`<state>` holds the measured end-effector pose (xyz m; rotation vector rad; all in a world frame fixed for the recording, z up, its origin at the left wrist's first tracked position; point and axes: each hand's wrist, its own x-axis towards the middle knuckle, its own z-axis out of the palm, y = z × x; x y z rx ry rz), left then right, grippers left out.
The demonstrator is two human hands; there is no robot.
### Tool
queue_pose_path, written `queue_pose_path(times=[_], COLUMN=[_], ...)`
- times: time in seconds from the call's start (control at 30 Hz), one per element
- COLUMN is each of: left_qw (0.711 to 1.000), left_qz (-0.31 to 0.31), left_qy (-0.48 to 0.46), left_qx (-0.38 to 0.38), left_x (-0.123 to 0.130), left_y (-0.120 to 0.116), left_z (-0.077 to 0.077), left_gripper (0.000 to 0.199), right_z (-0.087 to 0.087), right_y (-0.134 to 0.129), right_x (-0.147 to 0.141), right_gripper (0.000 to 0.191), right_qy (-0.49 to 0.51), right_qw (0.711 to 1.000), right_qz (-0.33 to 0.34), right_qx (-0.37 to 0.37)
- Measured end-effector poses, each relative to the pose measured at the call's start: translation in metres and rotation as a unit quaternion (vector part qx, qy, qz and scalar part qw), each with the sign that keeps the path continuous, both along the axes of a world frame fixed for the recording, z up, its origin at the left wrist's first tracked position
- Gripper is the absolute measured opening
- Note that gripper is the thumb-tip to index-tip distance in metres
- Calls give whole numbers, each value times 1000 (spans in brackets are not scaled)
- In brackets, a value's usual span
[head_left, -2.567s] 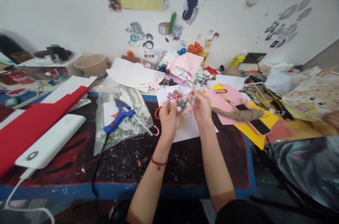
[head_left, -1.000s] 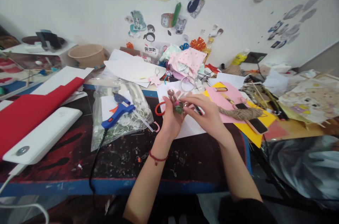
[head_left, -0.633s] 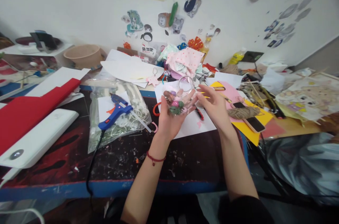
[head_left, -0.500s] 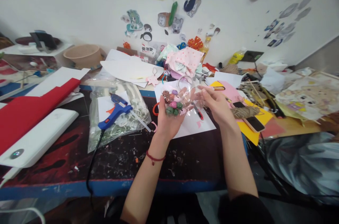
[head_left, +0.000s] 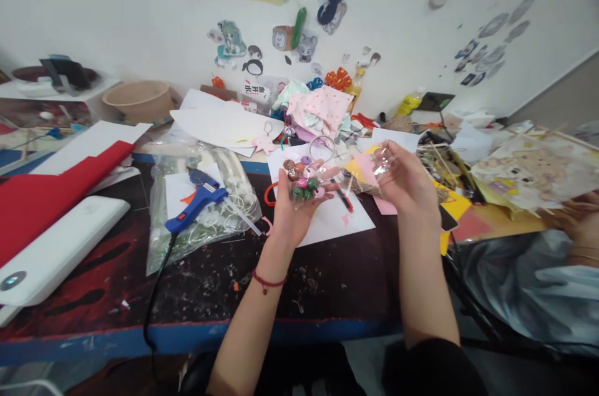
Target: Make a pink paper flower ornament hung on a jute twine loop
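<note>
My left hand [head_left: 292,216] is turned palm up with a clear plastic bag of beads [head_left: 304,184] lying in it, the thumb at its left side. The beads are green, pink, brown and purple. Off to the right, my right hand [head_left: 406,178] has its fingers closed on a crinkled piece of clear plastic [head_left: 382,162]; whether it joins the bag is unclear. A thin round ring [head_left: 322,148] shows just beyond the beads. Under the left hand lies a white sheet of paper [head_left: 346,227] with a red-and-black pen [head_left: 345,201] on it.
A blue glue gun [head_left: 196,202] rests on a plastic bag [head_left: 159,240] at left, its black cord crossing the table edge. A white power bank [head_left: 65,246] and red sheet [head_left: 51,196] lie farther left. Fabric scraps [head_left: 321,109] are piled behind. At far right is another person's arm.
My right hand has moved right and slightly up, away from the left hand, with clear plastic in its fingers. The left hand still holds the beads. The view has shifted slightly.
</note>
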<state>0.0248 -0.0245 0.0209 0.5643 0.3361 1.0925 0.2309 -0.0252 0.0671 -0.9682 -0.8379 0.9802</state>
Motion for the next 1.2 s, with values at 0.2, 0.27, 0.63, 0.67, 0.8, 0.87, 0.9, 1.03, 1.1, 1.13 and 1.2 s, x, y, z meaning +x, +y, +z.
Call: queue_pose_path(times=[0.2,0.27,0.63,0.67,0.8,0.87,0.9,1.03,1.1,1.13,1.2], left_qw=[998,996,992,992,990,989,990,992,991,991,992], left_qz=[68,79,120,122,134,141,136,119,129,130,122], left_qy=[8,7,24,20,27,34,36,24,20,20,21], left_qx=[15,34,24,27,21,7,5,16,15,18,29], left_x=[4,5,9,10,10,9,9,9,8,8,7], left_y=[1,1,-2,-2,-3,-3,-3,-3,-3,-4,-4], left_z=[-3,-4,-4,-4,-2,-2,-2,-2,-2,-2,-1], left_gripper=[63,61,52,50,50,52,55,56,53,53,57], right_z=[-5,-2,8,7,4,5,5,5,3,2,1], right_y=[-5,-10,-22,-22,-21,-22,-22,-25,-26,-27,-27], right_x=[-2,-2,-12,-13,-14,-13,-12,-12,-13,-14,-14], right_gripper=[28,42,54,59,70,68,68,49,31,29,34], right_qy=[-59,-100,-236,-263,-351,-346,-335,-331,-383,-424,-504], right_qw=[997,994,971,964,928,933,937,936,915,897,855], right_qz=[31,25,-8,-36,-104,-83,-76,-97,-104,-109,-112], right_qx=[-38,-25,17,29,66,62,60,69,72,66,39])
